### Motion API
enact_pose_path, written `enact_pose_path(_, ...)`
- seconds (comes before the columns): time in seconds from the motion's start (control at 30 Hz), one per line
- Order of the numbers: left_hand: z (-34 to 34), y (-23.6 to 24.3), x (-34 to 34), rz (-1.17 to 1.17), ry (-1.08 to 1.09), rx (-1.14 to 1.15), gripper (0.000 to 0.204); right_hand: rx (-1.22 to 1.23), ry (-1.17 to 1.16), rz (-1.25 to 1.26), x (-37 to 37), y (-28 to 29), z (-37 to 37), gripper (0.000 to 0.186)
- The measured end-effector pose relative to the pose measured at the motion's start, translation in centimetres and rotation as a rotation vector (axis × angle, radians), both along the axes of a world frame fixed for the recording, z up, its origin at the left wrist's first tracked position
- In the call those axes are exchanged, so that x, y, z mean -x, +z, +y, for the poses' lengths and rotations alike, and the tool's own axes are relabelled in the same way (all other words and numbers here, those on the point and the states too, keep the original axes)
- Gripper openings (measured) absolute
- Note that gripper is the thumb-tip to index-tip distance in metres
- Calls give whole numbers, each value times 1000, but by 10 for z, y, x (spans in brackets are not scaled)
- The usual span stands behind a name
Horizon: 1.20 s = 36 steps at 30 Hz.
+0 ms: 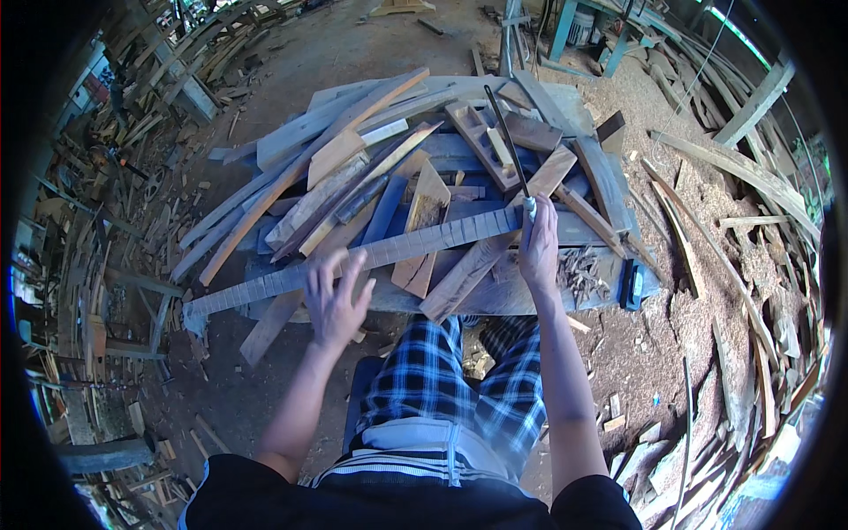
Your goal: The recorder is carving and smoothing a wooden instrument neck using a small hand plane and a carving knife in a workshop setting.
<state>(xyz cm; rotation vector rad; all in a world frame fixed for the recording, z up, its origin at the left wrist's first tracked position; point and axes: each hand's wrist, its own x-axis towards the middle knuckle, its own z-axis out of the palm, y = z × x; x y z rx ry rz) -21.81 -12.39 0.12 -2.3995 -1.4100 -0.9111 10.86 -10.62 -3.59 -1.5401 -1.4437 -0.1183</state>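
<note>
A long narrow wooden strip (389,251) with evenly spaced cross lines slants over the pile, its left end low and its right end near my right hand. My right hand (539,247) is closed at that end, around the pale end of a thin dark rod (506,132) pointing away from me. The exact tool kind cannot be made out, and the palm side of the grip is hidden. My left hand (334,300) is open with fingers spread, at the strip's near edge and slightly blurred. Whether it touches the strip is unclear.
Beneath lies a low wooden table (495,296) heaped with boards and offcuts. A notched wooden block (484,146) lies at its far side, a small black-and-blue object (632,284) at its right edge. Shavings (583,274) and scrap wood cover the surroundings; a teal stand (565,40) stands beyond.
</note>
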Motion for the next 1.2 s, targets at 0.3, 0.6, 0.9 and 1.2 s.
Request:
enact_pose_path(0.3, 63, 17, 36, 297, -148, 22, 57, 161, -16, 77, -13, -14, 4, 25)
enact_pose_path(0.6, 138, -7, 18, 226, -237, 197, 58, -16, -128, 87, -28, -3, 29, 22)
enact_pose_path(0.9, 137, 8, 35, 150, -287, 197, 61, 56, -99, 197, -8, 7, 8, 27)
enact_pose_path(1.2, 135, 22, 34, 70, -283, 356, 45, 33, 46, 86, 33, 5, 20, 23)
